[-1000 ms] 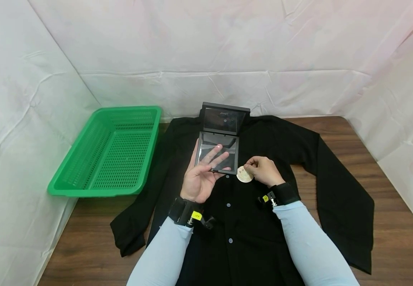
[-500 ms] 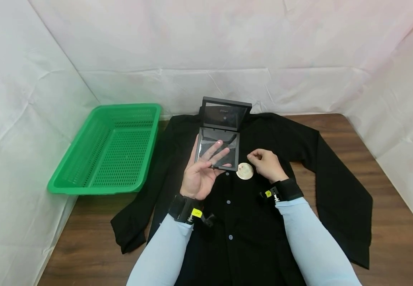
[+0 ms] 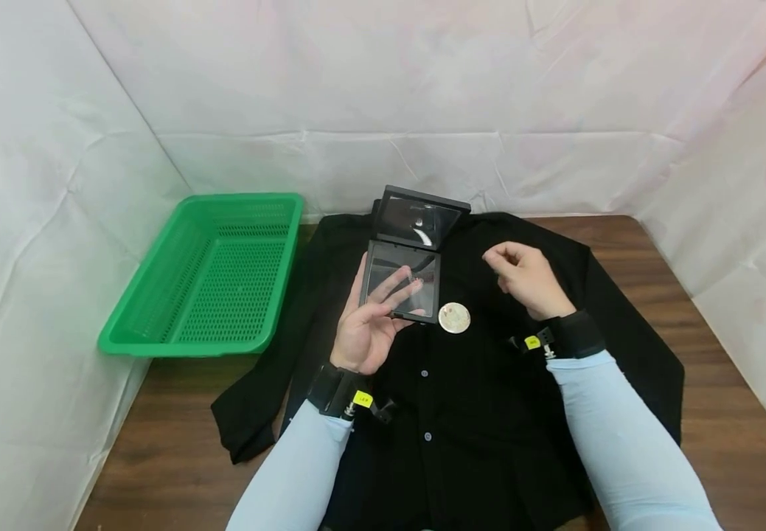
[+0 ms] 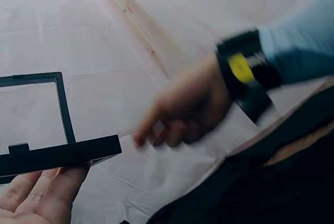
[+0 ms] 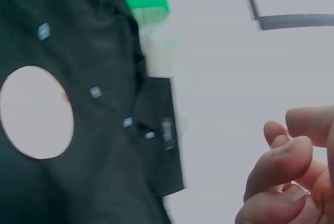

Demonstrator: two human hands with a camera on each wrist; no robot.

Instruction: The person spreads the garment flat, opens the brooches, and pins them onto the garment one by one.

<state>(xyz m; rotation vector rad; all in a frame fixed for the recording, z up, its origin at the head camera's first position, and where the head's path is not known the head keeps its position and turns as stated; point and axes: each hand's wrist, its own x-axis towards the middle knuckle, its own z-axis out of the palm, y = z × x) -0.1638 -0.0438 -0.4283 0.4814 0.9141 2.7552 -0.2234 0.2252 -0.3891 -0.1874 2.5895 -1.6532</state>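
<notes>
A hinged black display case with clear panes (image 3: 401,276) stands open over the shirt. My left hand (image 3: 366,332) holds its lower half from beneath, thumb at the near edge, spread fingers showing through the pane. The case's lid (image 3: 421,219) tilts up at the far side. A pale, coin-like disc (image 3: 454,318) lies flat on the black shirt (image 3: 482,398), just right of the case's near corner. My right hand (image 3: 528,279) is over the shirt, right of the disc and apart from it. Its fingers (image 5: 279,166) are curled, with nothing visible in them.
A green perforated basket (image 3: 283,295) stands at the left on the wooden table (image 3: 177,428). The long-sleeved shirt covers most of the table's middle. White cloth (image 3: 422,74) walls in the back and both sides.
My right hand has let go of the pale disc and moved right and away from it. The disc stays beside the case, and the left hand keeps holding the case nearly in place.
</notes>
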